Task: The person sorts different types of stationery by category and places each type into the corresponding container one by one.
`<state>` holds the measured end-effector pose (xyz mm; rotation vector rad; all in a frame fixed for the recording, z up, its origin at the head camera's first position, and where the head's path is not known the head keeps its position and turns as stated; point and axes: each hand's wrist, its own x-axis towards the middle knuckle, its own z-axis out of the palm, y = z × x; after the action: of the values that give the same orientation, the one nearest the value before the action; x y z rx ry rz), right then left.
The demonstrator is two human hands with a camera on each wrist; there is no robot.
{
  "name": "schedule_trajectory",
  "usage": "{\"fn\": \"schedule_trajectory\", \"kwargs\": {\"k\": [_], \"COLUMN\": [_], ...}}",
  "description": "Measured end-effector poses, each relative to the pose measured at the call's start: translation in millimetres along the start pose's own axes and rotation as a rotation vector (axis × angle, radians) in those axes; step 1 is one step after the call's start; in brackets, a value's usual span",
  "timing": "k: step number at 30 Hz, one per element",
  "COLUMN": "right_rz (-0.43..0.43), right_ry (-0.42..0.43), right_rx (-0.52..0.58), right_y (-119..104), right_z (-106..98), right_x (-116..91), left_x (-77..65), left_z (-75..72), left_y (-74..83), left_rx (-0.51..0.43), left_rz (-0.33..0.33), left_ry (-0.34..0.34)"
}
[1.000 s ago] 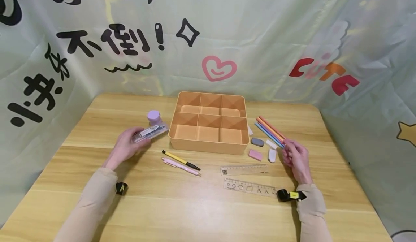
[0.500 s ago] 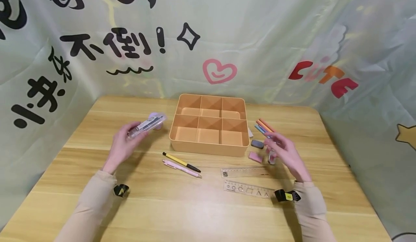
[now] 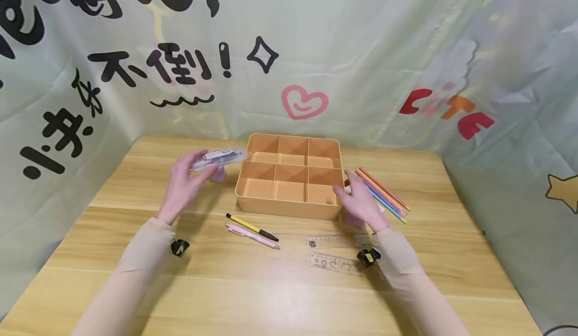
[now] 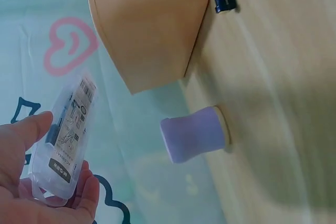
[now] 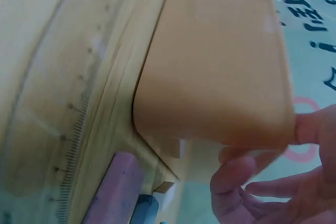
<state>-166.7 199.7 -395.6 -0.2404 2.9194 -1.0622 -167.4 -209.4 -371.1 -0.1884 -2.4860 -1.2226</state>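
My left hand [image 3: 182, 188] holds a slim clear plastic case [image 4: 68, 140] with a printed label, dark contents showing through, raised near the box's left side. Under it stands a lavender, waisted cylinder [image 4: 194, 135] with a pale base. An orange-tan organizer box [image 3: 289, 208] with several compartments sits mid-table, nothing visible inside. At its right wall, my right hand [image 3: 361, 203] grips the rim, thumb over the edge and fingers along the outside. A pink eraser [image 5: 115, 190] and a dark blue-grey eraser [image 5: 144, 211] lie below that hand, which hides most of the erasers in the head view.
A yellow-and-black pen [image 3: 250, 226] and a pink pen [image 3: 253, 236] lie before the box. Two clear rulers, an upper ruler [image 3: 331, 241] and a lower ruler [image 3: 334, 264], lie front right. Several colored pencils [image 3: 384, 195] lie at right. A printed curtain [image 3: 361, 75] rises behind the table.
My right hand has let go of the colored pencils, moved left and taken hold of the box's right rim. The left hand has lifted the clear case and carried it toward the box.
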Motion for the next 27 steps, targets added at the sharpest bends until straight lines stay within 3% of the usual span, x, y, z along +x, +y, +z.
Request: {"fn": "schedule_trajectory", "kwargs": {"k": [10, 19, 27], "right_rz": [-0.063, -0.071, -0.094], "right_ry": [0.136, 0.112, 0.100], "right_rx": [-0.203, -0.239, -0.240], "right_y": [1.1, -0.7, 1.8], "right_z": [15.4, 14.5, 13.3], "right_x": [6.7, 7.8, 7.4], "left_x": [28.4, 54.9, 66.8], "left_z": [11.2, 27.5, 42.7], "left_y": [9.5, 19.8, 22.7], "left_rx": [0.021, 0.120, 0.168], "left_rz": [0.008, 0.050, 0.059], "left_ry": [-0.103, -0.242, -0.322]}}
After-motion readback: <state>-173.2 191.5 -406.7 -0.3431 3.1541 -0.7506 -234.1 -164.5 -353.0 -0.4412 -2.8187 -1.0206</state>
